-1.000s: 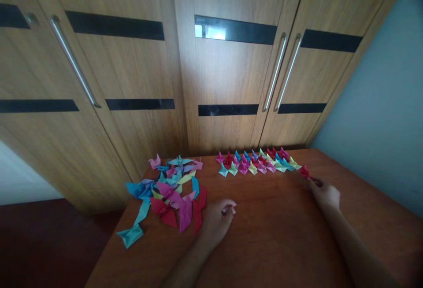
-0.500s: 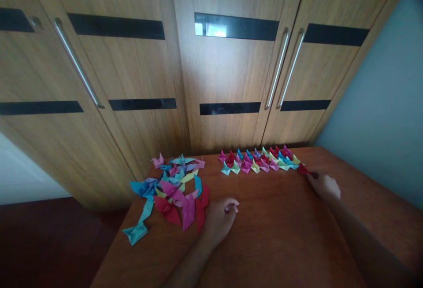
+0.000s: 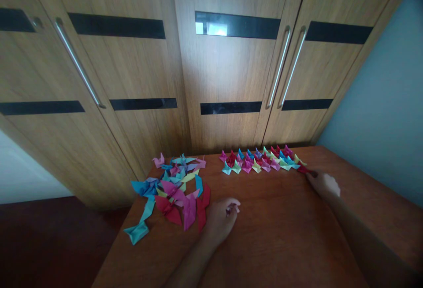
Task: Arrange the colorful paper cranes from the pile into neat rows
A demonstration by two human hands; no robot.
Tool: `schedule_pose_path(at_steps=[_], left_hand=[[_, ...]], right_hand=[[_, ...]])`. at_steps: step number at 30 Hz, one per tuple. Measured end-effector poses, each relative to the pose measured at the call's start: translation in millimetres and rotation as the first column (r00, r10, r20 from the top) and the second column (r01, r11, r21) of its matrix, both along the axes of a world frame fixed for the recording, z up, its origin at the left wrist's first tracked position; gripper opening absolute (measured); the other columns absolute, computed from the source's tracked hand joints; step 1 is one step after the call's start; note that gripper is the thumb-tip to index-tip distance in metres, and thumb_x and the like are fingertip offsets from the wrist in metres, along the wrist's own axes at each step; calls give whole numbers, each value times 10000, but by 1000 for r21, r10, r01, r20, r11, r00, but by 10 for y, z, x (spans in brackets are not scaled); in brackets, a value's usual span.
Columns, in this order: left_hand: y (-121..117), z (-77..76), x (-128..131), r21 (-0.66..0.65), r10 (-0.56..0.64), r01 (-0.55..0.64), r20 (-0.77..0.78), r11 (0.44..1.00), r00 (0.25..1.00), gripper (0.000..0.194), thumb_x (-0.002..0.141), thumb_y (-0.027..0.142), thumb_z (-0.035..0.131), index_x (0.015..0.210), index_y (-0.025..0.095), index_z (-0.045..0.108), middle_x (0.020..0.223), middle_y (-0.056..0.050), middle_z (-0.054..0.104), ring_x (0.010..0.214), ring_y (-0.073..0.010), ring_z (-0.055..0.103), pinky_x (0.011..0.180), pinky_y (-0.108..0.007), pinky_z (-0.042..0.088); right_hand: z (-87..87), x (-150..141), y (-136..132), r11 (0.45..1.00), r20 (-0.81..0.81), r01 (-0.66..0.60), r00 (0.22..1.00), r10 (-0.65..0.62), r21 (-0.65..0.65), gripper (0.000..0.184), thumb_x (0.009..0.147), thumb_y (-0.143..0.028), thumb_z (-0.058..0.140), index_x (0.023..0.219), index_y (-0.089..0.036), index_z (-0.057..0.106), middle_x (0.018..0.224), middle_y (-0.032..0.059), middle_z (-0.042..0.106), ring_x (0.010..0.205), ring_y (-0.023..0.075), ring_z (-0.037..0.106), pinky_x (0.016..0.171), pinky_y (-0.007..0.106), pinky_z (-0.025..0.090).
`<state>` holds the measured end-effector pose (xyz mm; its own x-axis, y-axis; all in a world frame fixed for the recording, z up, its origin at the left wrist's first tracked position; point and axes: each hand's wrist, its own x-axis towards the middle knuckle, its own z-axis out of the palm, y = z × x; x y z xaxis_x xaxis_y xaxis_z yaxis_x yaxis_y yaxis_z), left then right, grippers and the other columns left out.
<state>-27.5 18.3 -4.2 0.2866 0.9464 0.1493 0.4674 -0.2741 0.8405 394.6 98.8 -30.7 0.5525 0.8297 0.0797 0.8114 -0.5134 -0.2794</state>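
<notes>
Closer in now, the small red folded paper has come down from just off the right end of the rows of folded papers to sit against that end, on the table. My right grip has travelled slightly with it; my left has hardly stirred.

I judge the red paper to be very light, crisp along its creases yet easily crushed, and not slippery. It is best taken by a folded edge or corner, with a gentle pinch that leaves its raised points alone.

My right grip is nearly closed, thumb and forefinger pinched on the near right edge of the red paper. Whether the paper bears fully on the wood I cannot tell, as my fingertips hide part of it.

My left grip is loosely curled, low over the table. Nothing shows in it, and I cannot tell whether its fingertips meet. Just beside it, to the left, lies a loose pile of folded papers in pink, red, blue, green and yellow. Behind the table stands a wooden cupboard.
</notes>
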Motion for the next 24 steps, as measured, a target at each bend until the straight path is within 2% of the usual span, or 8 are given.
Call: schedule_pose_path(at_steps=[6, 9, 13, 15, 17, 19, 22, 24], left_hand=[[4, -1, 1, 0, -5, 5, -2, 1000, 1000, 244, 798, 161, 451, 901, 219, 664, 810, 24, 700, 731, -120, 621, 665, -215, 435], [3, 0, 7, 6, -2, 2, 4, 1000, 1000, 249, 796, 155, 447, 899, 216, 666, 807, 19, 701, 731, -121, 622, 670, -217, 438], [-8, 12, 10, 9, -8, 7, 14, 1000, 1000, 251, 795, 155, 451, 904, 211, 669, 811, 13, 702, 726, -118, 624, 658, -211, 439], [-16, 18, 10, 7, -12, 12, 15, 1000, 1000, 249, 794, 154, 453, 900, 211, 671, 813, 12, 701, 722, -117, 622, 651, -209, 440], [-23, 21, 10, 6, -15, 15, 13, 1000, 1000, 246, 796, 160, 456, 901, 213, 672, 816, 12, 700, 723, -117, 621, 651, -209, 442], [-28, 19, 9, 4, -21, 21, 6, 1000, 1000, 245, 799, 170, 460, 913, 217, 672, 823, 14, 700, 723, -119, 620, 654, -211, 444], [-28, 10, 7, 9, -22, 22, -13, 1000, 1000, 245, 800, 177, 463, 919, 218, 674, 827, 12, 701, 713, -122, 618, 651, -217, 445], [-25, 3, 8, 20, -17, 17, -22, 1000, 1000, 245, 800, 177, 465, 921, 218, 674, 833, 9, 700, 714, -124, 617, 650, -220, 445]], right_hand=[[0, -61, -7, 1000, 3, -3, 1000, 3, 5, 473, 811, -510, 433, 1150, -249, 634, 1025, 154, 666, 898, 324, 633, 688, 388, 478], [-1, -98, -42, 999, -27, 34, 999, -33, 30, 476, 803, -519, 441, 1160, -255, 611, 1033, 148, 663, 909, 336, 628, 675, 393, 480], [-1, -228, -124, 979, -62, 128, 991, -119, 159, 488, 802, -528, 438, 1124, -199, 601, 982, 157, 675, 866, 337, 635, 633, 374, 473], [-4, -364, -164, 968, -68, 111, 993, -98, 227, 465, 815, -520, 428, 1090, -190, 607, 945, 146, 683, 833, 316, 641, 617, 348, 462], [-6, -563, -192, 964, -68, 9, 998, 10, 266, 431, 836, -503, 414, 1064, -198, 615, 903, 120, 690, 810, 282, 645, 610, 312, 446], [1, -831, -208, 953, -61, -156, 982, 177, 261, 402, 858, -491, 396, 1039, -216, 625, 849, 88, 690, 787, 247, 646, 603, 279, 429], [38, -1336, -230, 894, -61, -401, 906, 419, 200, 353, 875, -477, 392, 873, -230, 644, 778, 42, 680, 726, 197, 636, 579, 242, 396], [77, -1699, -253, 864, -31, -474, 874, 485, 168, 320, 886, -443, 396, 813, -237, 629, 737, 19, 669, 704, 177, 625, 562, 231, 363]])
